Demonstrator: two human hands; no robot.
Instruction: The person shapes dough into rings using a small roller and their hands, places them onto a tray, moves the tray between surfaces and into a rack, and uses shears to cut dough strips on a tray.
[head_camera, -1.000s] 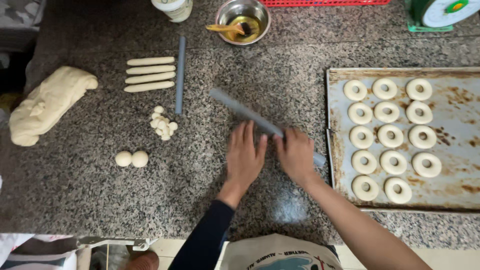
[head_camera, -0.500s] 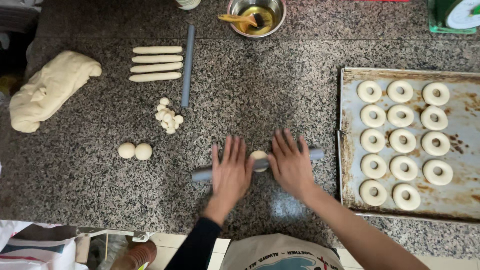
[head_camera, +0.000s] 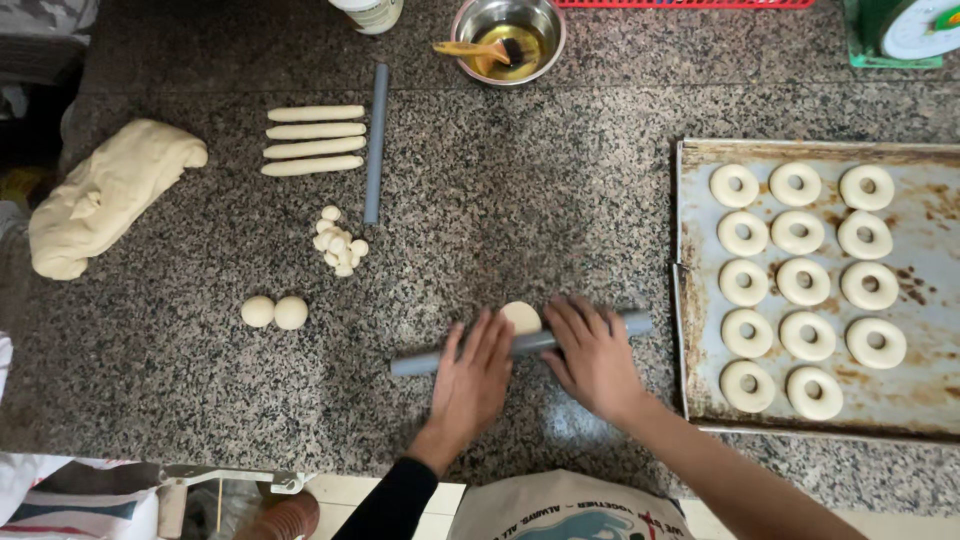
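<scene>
Rolling a small disc of dough (head_camera: 521, 317) flat on a speckled stone counter (head_camera: 520, 190), a person presses a thin grey rolling pin (head_camera: 520, 344) across it with both palms. The left hand (head_camera: 474, 375) and right hand (head_camera: 595, 355) lie open and flat on the pin, fingers spread, neither one closed around it. The dough sits near the front middle of the counter, half covered by the pin. This looks like the flattening step; the next move probably calls for even pressure so the disc spreads round. To the right, a worn metal tray (head_camera: 690, 300) holds rows of dough rings (head_camera: 805, 281). To the left lie two dough balls (head_camera: 274, 312), a heap of tiny dough bits (head_camera: 338, 242), four dough sticks (head_camera: 314, 139), a second grey rod (head_camera: 375, 143) and a large dough lump (head_camera: 110, 195). At the back stands a steel bowl (head_camera: 506, 28) with a brush in it. The disc's near edge is hidden, and the green object in the far corner is cut off
</scene>
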